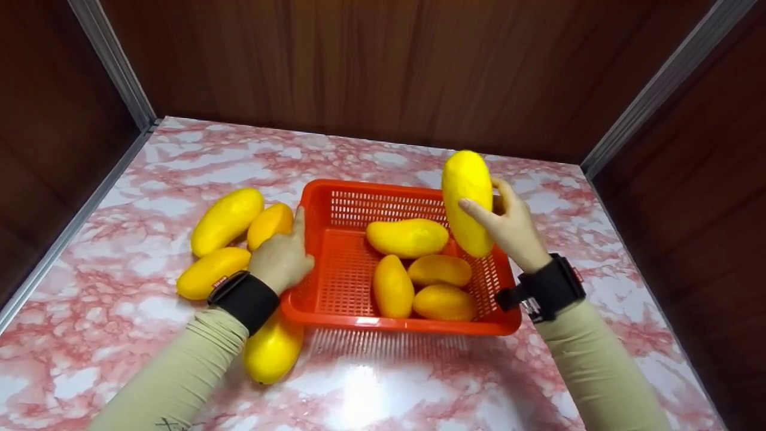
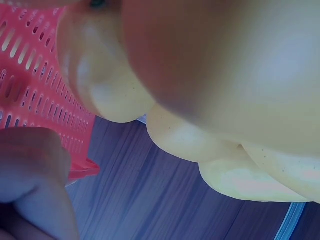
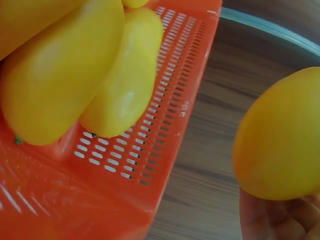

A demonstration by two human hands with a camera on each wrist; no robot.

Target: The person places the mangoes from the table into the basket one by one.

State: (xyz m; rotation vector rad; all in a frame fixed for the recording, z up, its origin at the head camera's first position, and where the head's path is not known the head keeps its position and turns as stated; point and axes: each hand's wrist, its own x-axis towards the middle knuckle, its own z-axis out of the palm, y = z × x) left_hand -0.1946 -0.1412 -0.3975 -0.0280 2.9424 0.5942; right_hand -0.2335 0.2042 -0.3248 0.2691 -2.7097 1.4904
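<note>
1. Since the right hand already has its fingers wrapped round a mango over the basket's right edge, lower it gently.
2. Left hand, fingers relaxed, rests against the basket's left wall near the bench's left edge; keep it bracing there.

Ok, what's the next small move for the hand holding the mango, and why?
Probably lower the mango into the red basket. The right hand holds it upright above the right rim, the left hand rests against the left rim, and there is bare floor left of the four mangoes inside.
</note>
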